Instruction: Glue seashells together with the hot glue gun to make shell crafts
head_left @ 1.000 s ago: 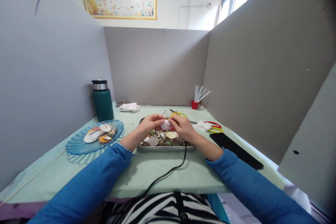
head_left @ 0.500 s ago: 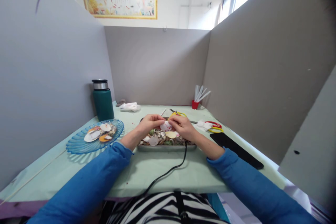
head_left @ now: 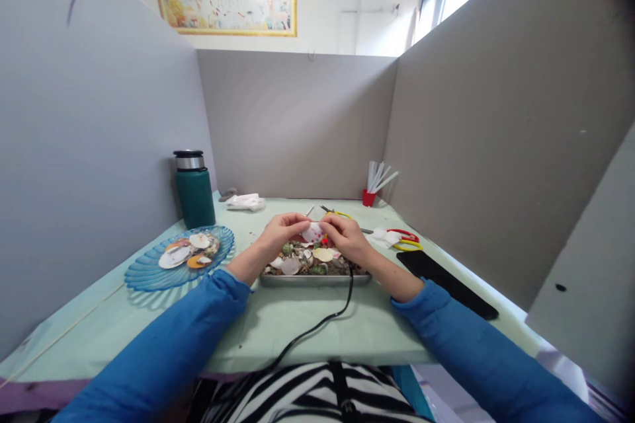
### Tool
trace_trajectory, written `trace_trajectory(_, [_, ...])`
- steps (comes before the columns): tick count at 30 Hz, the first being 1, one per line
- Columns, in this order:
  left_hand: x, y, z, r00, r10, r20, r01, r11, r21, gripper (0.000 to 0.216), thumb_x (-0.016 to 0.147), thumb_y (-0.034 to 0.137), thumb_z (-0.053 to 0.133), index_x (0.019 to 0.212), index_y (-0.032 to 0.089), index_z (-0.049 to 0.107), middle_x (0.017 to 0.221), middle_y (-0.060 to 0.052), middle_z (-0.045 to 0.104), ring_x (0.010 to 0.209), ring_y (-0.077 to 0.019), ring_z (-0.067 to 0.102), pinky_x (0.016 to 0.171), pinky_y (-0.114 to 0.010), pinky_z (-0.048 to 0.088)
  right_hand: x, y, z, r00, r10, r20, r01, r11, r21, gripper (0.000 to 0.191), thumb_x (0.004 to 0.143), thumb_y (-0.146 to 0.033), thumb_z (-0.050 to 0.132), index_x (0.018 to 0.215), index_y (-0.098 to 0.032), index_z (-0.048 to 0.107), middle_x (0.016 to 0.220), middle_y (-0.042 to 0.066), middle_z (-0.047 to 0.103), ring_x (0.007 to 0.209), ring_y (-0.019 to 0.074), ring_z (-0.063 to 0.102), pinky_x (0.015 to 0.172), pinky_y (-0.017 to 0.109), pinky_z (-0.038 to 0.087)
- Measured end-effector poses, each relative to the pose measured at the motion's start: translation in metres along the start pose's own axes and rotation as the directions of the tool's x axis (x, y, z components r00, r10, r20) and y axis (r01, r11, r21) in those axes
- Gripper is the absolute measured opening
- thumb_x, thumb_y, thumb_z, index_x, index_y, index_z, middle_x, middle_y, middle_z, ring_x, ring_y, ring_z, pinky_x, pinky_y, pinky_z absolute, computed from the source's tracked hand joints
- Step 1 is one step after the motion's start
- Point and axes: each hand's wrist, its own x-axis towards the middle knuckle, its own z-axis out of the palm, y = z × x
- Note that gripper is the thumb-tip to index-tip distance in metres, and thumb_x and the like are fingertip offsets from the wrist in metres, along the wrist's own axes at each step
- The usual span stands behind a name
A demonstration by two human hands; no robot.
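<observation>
Between the fingertips of my left hand (head_left: 282, 236) and my right hand (head_left: 344, 238) is a white shell (head_left: 313, 232) with reddish-pink spots, pinched at both sides. It is held above a metal tray (head_left: 317, 280) filled with mixed shells, among them a pale yellow shell (head_left: 323, 254) and a round greyish-white shell (head_left: 290, 266). A small red spot shows beside my right fingertips; what it belongs to I cannot make out. A black cord (head_left: 317, 325) runs from under my right hand toward the table's front edge.
At left, a blue glass plate (head_left: 143, 271) bears several shells near a green bottle (head_left: 194, 195). On the right lie red-and-yellow scissors (head_left: 409, 240), crumpled white tissue (head_left: 381, 238) and a black phone-like slab (head_left: 446, 284). A red cup (head_left: 368, 198) holds white sticks. Grey partitions enclose the table.
The spotted shell has been tilted and raised slightly between my fingers. A red spot now shows beside my right fingertips. My arms stay in nearly the same place.
</observation>
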Motion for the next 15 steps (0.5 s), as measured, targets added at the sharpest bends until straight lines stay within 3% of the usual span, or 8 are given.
trace_trajectory(4, [-0.0004, 0.0006, 0.0, 0.999, 0.003, -0.035, -0.002, 1.0, 0.001, 0.031, 0.062, 0.034, 0.075, 0.079, 0.009, 0.067, 0.074, -0.006, 0.067, 0.067, -0.0152, 0.062, 0.064, -0.028, 0.051, 0.0007, -0.001, -0.0016, 0.997, 0.078, -0.029, -0.072, 0.983, 0.167, 0.037, 0.093, -0.042, 0.032, 0.084, -0.018, 0.058, 0.056, -0.002, 0.054, 0.048, 0.0109, 0.051, 0.051, 0.022, 0.04])
trace_trajectory(9, [0.0002, -0.0002, -0.0008, 1.0, 0.0, -0.021, 0.0, 1.0, 0.01, 0.029, 0.063, 0.032, 0.075, 0.079, 0.01, 0.068, 0.073, -0.006, 0.068, 0.066, -0.0146, 0.062, 0.063, -0.026, 0.05, 0.0004, -0.0031, 0.0002, 0.998, 0.062, -0.027, -0.056, 0.984, 0.171, 0.026, 0.086, -0.041, 0.049, 0.077, -0.018, 0.056, 0.055, -0.004, 0.052, 0.046, 0.0094, 0.049, 0.046, 0.02, 0.037])
trace_trajectory(15, [-0.0012, 0.0, -0.0013, 0.999, 0.017, 0.029, -0.017, 1.0, 0.012, 0.023, 0.063, 0.029, 0.075, 0.075, 0.01, 0.068, 0.067, -0.004, 0.067, 0.06, -0.0117, 0.06, 0.061, -0.023, 0.048, 0.0002, -0.0039, -0.0008, 0.994, 0.077, 0.081, -0.096, 0.957, 0.272, 0.026, 0.084, -0.041, 0.052, 0.072, -0.018, 0.052, 0.05, -0.005, 0.049, 0.044, 0.0088, 0.046, 0.045, 0.02, 0.036])
